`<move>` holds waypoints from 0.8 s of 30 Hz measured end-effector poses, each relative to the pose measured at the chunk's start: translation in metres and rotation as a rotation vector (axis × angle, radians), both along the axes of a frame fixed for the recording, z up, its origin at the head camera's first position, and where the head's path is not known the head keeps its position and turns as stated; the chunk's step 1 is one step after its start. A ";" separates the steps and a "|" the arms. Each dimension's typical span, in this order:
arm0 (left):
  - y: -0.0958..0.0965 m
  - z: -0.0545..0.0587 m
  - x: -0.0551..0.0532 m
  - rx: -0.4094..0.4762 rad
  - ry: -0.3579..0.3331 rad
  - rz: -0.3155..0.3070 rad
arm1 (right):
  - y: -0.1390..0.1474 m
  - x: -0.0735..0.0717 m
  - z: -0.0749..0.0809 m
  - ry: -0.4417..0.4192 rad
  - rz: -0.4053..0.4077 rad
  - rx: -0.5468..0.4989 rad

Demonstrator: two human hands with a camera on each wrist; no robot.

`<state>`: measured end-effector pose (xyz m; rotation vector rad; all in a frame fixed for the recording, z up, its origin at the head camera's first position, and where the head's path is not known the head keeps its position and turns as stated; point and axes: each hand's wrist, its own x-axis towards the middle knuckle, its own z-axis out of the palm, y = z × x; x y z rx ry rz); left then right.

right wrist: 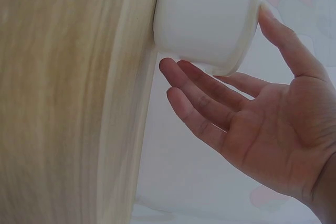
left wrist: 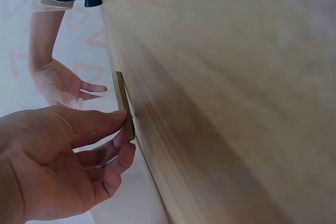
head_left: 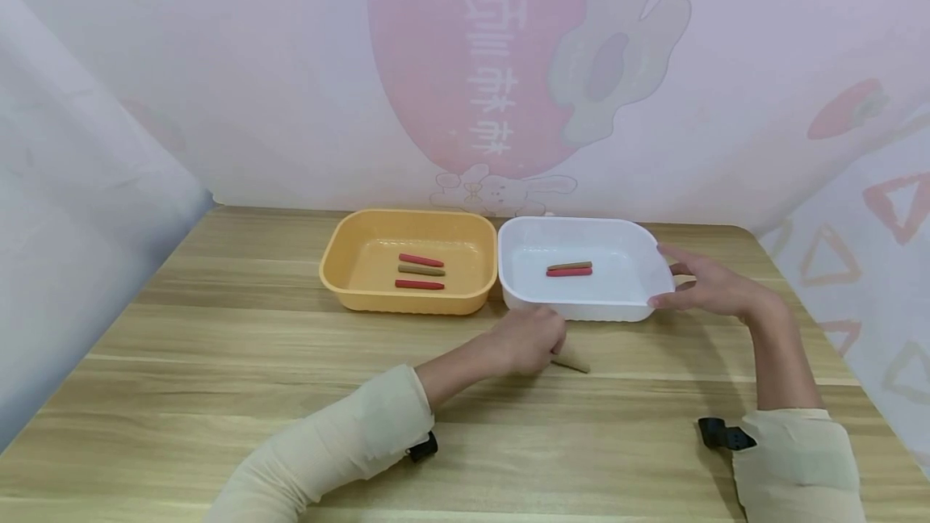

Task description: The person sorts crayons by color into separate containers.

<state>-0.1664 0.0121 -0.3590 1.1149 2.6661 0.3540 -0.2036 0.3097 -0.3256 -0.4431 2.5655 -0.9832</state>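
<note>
In the head view my left hand (head_left: 526, 340) is in front of the white tray, low over the table. Thumb and fingertips pinch a brown crayon (left wrist: 122, 95), whose far end sticks out to the right. My right hand (head_left: 715, 285) is at the right end of the white tray (head_left: 574, 311). Its thumb touches the rim and its loosely spread fingers lie along the outer wall, as the right wrist view also shows. Inside that tray a brown crayon (head_left: 570, 265) and a red crayon (head_left: 569, 272) lie side by side.
A yellow tray (head_left: 407, 303) stands just left of the white one, holding two red crayons (head_left: 419, 285) and one brown crayon (head_left: 421, 270). Both trays are near the back of the wooden table (head_left: 218, 361), close to a printed wall covering (head_left: 291, 87).
</note>
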 end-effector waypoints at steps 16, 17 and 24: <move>-0.004 0.004 -0.002 0.108 -0.088 -0.022 | -0.001 -0.001 0.002 0.005 0.002 0.000; -0.004 0.005 -0.003 0.117 -0.100 -0.018 | 0.000 0.000 0.002 0.005 0.001 0.004; -0.005 0.009 -0.002 0.158 -0.153 -0.011 | -0.001 0.001 0.002 0.007 0.001 -0.005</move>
